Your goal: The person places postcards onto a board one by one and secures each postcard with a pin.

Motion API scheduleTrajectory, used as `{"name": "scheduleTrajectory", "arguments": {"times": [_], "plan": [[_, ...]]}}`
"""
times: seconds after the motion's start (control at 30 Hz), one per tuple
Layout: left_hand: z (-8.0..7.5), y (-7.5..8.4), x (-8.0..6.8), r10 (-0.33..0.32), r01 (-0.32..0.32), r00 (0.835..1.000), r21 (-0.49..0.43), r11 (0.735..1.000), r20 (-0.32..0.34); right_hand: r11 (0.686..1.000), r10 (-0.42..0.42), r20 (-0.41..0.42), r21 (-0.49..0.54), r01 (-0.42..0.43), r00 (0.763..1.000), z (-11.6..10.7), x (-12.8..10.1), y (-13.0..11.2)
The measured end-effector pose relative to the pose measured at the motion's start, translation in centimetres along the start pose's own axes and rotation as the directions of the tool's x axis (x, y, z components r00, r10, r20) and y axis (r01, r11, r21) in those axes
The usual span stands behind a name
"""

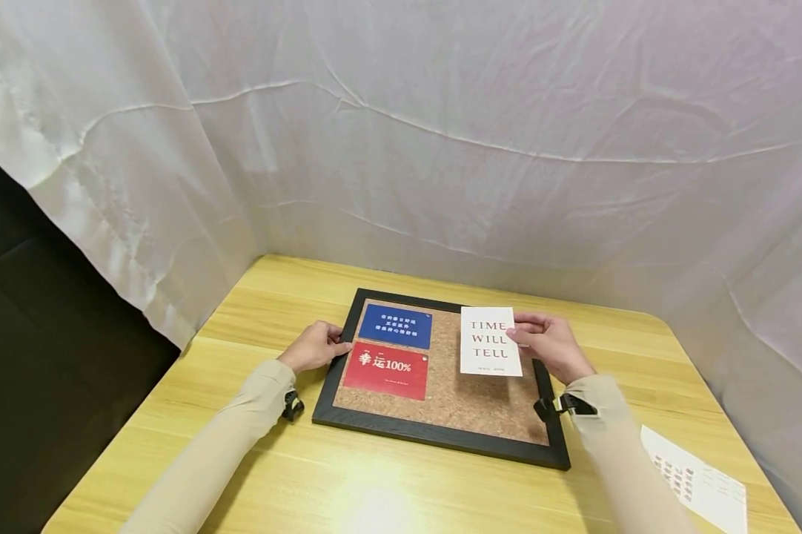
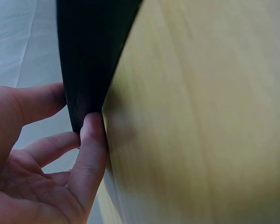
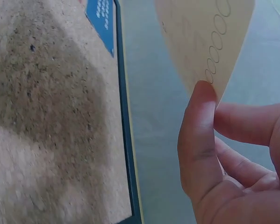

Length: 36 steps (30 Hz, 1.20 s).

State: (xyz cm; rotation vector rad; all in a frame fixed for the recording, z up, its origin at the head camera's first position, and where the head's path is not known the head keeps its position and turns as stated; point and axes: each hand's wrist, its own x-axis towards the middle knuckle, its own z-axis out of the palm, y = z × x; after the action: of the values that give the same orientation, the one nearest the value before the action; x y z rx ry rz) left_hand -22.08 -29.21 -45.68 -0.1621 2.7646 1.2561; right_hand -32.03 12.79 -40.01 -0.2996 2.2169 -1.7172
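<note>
Tabletop (image 1: 274, 475), white card (image 1: 489, 343), long axis and top toward curtain (image 1: 481, 200), right fingers (image 3: 198, 126) clamped on it, left fingers (image 2: 89, 154) clamped on corkboard (image 1: 454, 408)

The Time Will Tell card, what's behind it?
In the head view, cork shows beside and below the white card, and the board's black frame passes behind its top left corner. Whatever lies directly behind is covered there.

Yellow wooden table (image 1: 294, 475); on it, framed corkboard (image 1: 468, 406); printed sheet (image 1: 704, 483).
</note>
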Motion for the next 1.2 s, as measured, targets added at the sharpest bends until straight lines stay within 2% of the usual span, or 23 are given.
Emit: {"name": "scheduleTrajectory", "arguments": {"times": [0.63,0.97,1.2], "plan": [[-0.2,0.0,-0.2,-0.011,0.01,1.0,0.017,1.0,0.005,0.999,-0.033,0.015,-0.018,0.034,0.999,2.6,1.5,1.4],[-0.2,-0.2,-0.1,-0.014,0.014,1.0,0.016,1.0,-0.004,1.0,-0.008,0.024,-0.017,0.009,1.0,3.5,2.0,1.8],[-0.2,-0.2,-0.2,-0.019,0.019,1.0,0.002,1.0,-0.004,0.998,0.019,-0.007,-0.053,-0.019,1.0,3.8,2.5,2.3]]}}
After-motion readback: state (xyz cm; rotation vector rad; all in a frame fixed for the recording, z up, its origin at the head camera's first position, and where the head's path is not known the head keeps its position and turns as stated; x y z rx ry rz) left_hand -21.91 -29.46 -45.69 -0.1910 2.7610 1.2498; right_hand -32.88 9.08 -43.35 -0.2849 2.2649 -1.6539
